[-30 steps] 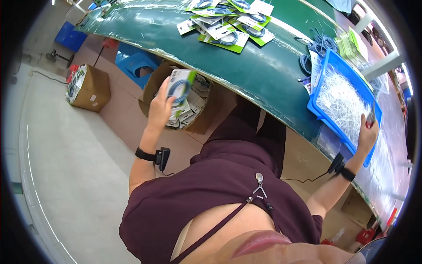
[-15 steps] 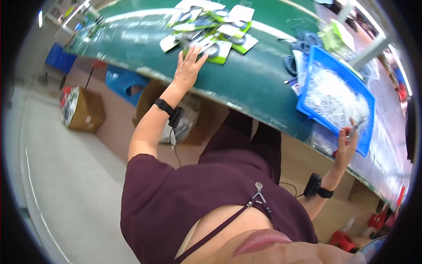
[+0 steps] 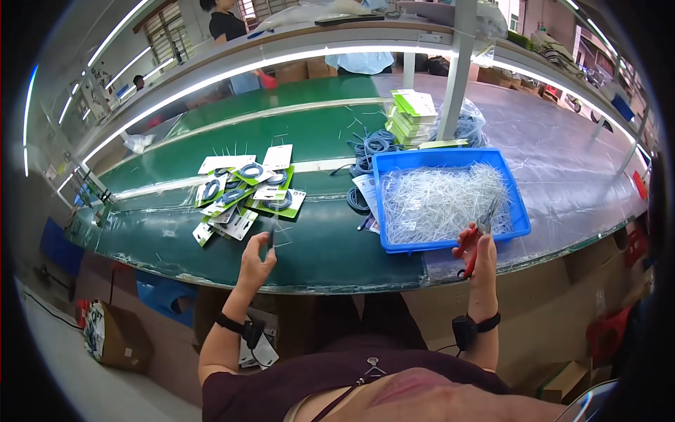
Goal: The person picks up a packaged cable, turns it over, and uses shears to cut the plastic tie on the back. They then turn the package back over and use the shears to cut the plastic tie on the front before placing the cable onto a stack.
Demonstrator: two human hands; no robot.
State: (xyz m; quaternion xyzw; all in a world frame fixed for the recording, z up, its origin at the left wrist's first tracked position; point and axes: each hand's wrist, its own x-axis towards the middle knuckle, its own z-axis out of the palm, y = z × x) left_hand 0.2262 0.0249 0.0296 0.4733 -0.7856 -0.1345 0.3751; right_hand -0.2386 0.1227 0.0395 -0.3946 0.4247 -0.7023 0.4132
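My right hand (image 3: 479,257) is wrapped round a pair of red-handled pliers (image 3: 470,267), their metal jaws pointing up over the near right corner of a blue tray (image 3: 450,246). Thin, clear white plastic strips (image 3: 439,204) fill that tray. On the left, my left hand (image 3: 256,266) is above the green table, thumb and forefinger closed around a thin dark piece (image 3: 271,234) too blurred to name. Just beyond it lies a loose pile of green-and-white cards (image 3: 239,221) carrying coiled blue-grey cables (image 3: 251,170).
Loose blue-grey cable coils (image 3: 373,144) lie left of the tray, below a stack of green-and-white cards (image 3: 411,116). A white post (image 3: 458,77) rises behind the tray. Overhead runs a lit shelf (image 3: 281,56). Another person (image 3: 226,24) stands at the far side.
My view has lifted and levelled, showing more of the far table. My left hand has drawn back from the card pile and now pinches a dark piece. My right hand still holds the pliers.
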